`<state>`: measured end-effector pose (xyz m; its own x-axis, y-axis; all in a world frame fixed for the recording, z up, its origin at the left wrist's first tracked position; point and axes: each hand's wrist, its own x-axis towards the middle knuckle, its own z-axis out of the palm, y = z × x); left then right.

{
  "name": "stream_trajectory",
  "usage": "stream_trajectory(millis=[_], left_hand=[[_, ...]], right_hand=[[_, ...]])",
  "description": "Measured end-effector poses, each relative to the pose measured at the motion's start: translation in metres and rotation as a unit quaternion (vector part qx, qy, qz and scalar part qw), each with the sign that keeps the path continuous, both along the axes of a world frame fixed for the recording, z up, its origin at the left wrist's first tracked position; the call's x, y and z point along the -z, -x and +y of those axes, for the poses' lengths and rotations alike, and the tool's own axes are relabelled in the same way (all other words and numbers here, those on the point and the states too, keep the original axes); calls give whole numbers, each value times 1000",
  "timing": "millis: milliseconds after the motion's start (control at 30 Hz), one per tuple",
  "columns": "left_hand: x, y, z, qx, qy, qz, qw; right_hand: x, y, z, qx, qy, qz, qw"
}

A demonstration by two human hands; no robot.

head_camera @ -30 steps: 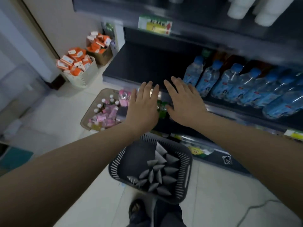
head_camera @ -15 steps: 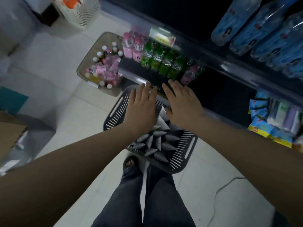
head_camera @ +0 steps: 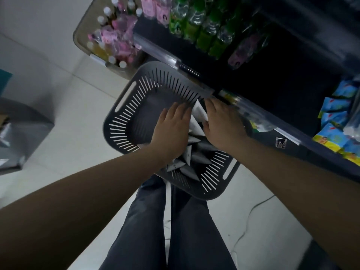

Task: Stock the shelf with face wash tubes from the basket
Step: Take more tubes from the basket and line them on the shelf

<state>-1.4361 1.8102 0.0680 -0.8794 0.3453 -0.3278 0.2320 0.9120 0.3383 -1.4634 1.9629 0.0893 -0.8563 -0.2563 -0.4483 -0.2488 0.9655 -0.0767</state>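
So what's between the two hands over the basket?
In the head view, white face wash tubes fill the gap between left hand and right hand.

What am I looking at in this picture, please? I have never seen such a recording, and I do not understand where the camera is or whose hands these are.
There is no machine here. A person wears one wide-angle camera on the head. It looks down, so you see that person's own arms and dark-trousered legs. On the pale floor stands a dark grey slotted plastic basket, with pointed grey-white face wash tubes lying in it. The left hand and the right hand are over the tubes with fairly straight fingers; neither holds a tube yet. Next to the basket is a dark shop shelf with green plastic bottles and, further right, blue packets. A beige basket of pink bottles stands beyond.
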Motion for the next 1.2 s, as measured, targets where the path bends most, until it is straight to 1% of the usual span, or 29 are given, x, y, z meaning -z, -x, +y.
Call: stream_trajectory(millis=[200, 467, 567, 633, 733, 900, 1033, 1200], left_hand=[[34, 7, 21, 31, -7, -31, 999], [54, 11, 32, 53, -20, -5, 998], [61, 12, 31, 73, -13, 30, 997], [66, 12, 31, 82, -25, 60, 995], [70, 13, 30, 93, -35, 80, 992], [72, 17, 29, 122, -40, 75, 989], [71, 21, 27, 126, -43, 65, 989], [72, 21, 21, 136, -44, 78, 987]], right_hand=[[28, 5, 2, -36, 11, 20, 999], [57, 8, 4, 29, 29, -24, 999], [67, 11, 1, 50, 34, -48, 997], [72, 13, 0, 64, 34, -58, 996], [76, 16, -1, 76, 34, -66, 994], [77, 21, -2, 94, 30, -64, 993], [77, 25, -2, 99, 27, -55, 993], [75, 27, -5, 124, 44, -61, 989]])
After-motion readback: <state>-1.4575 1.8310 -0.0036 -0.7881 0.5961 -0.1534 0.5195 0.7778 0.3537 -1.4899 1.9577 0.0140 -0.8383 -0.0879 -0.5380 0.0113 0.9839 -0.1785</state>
